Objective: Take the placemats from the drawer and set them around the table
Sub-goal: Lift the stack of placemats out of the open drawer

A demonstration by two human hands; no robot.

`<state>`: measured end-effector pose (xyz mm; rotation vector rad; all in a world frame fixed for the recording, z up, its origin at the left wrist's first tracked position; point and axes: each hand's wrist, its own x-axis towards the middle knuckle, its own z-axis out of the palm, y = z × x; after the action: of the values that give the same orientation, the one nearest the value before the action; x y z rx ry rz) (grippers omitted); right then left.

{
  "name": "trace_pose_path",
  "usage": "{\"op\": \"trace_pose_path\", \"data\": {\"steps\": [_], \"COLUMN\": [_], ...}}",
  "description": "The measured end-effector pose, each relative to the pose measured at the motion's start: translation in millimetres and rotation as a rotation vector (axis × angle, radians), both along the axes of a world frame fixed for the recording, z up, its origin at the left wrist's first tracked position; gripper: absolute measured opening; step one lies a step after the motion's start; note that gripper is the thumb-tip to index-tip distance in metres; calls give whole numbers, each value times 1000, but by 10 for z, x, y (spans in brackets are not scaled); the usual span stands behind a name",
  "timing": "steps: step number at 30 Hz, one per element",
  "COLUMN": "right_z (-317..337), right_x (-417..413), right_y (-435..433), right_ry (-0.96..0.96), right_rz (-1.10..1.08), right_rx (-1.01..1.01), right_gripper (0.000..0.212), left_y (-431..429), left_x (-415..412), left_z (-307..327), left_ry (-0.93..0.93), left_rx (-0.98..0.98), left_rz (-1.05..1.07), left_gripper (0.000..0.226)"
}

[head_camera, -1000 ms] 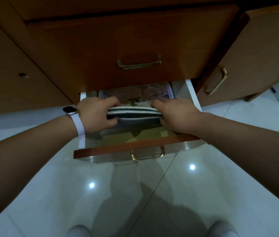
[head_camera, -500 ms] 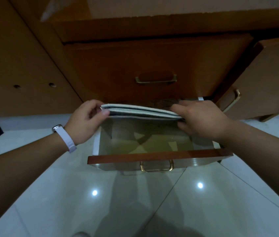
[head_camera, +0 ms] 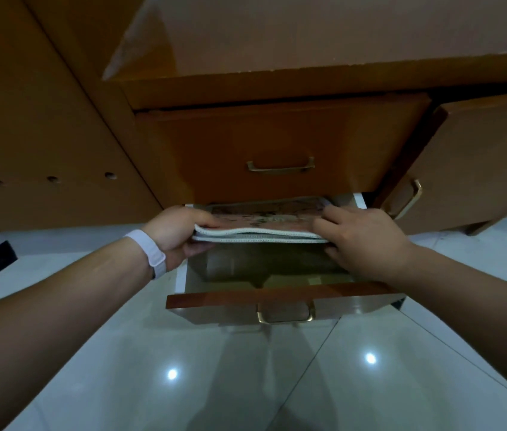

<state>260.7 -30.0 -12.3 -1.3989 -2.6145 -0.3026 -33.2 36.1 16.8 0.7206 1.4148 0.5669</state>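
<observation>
Holding a stack of mats level, just above the open drawer and below the shut upper drawer. Gripping it at both ends: with the left hand curled round the left edge, thumb on top and fingers beneath; with the right hand closed on the right edge, fingers over the patterned top face. Cannot tell the reach of the right grip underneath.

Judging by looks: several thin layers with white stitched borders, printed on top. Sagging a little in the middle and waving along the near edge, so probably soft, flexible and light for two hands. Likely to droop or fan apart if taken by one corner, and to slide layer over layer if tilted. Not fragile, by appearance.

Best taken as now, at opposite ends, pinching right through the whole stack to trap the lowest layers. For a one-handed carry, better to shift to the middle of a long edge, or to lay the stack flat along a forearm. Worth lifting clear of the drawer front before turning away. No bench in view; only glossy floor below to catch anything dropped. For setting out, probably easiest to peel singly from the top, starting at a corner.
</observation>
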Motion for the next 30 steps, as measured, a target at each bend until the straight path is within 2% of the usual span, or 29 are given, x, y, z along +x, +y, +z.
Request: {"op": "trace_pose_path", "data": {"steps": [2, 5, 8, 10, 14, 16, 17, 19, 20, 21, 22, 24, 25, 27, 30], "right_z": [-2, 5, 2, -5, -37, -12, 6, 93, 172, 237, 298, 340, 322, 172, -41], "right_x": [26, 42, 19, -11, -168, -245, -247, -175, -142, -102, -71, -84, -107, -132, -149], "right_y": [-11, -60, -141, -218, -380, -409, -397, -331, -284, -234, -185, -66, -10, 53, 102], "right_ry": [16, 33, 45, 47, 23, 74, 174, 451, 576, 713, 868, 1135, 1194, 1207, 1228], "right_rz": [8, 19, 28, 4, -210, -406, -510, -658, -652, -629, -614, -692, -767, -902, -985], "right_rx": [16, 56, 48, 8, -171, -346, -500, -966, -1192, -1359, -1474, -1568, -1586, -1597, -1507], "right_gripper": [44, 30, 25, 28, 53, 73, 84, 106, 111, 110, 99, 54, 41, 41, 35], "left_y": [-54, -130, -217, -337, -548, -582, -588, -592, -589, -591, -592, -598, -606, -607, -586], "left_x": [49, 118, 83, -7, -301, -391, -421, -451, -459, -461, -468, -488, -504, -525, -525], "left_z": [29, 11, -104, -163, -255, -297, -315, -336, -343, -349, -359, -397, -421, -464, -491], "left_ry": [8, -24, -31, -12, -37, -66, -80, -93, -91, -87, -83, -94, -108, -134, -134], "left_rx": [-10, -40, 97, 232, 306, 314, 320, 343, 358, 370, 378, 381, 377, 380, 397], "left_rz": [-34, -42, 34, 9, -53, -70, -78, -98, -107, -116, -123, -139, -143, -145, -155], "left_gripper": [9, 18, 55, 67, 66, 66, 66, 66, 66, 65, 65, 67, 68, 69, 70]}}
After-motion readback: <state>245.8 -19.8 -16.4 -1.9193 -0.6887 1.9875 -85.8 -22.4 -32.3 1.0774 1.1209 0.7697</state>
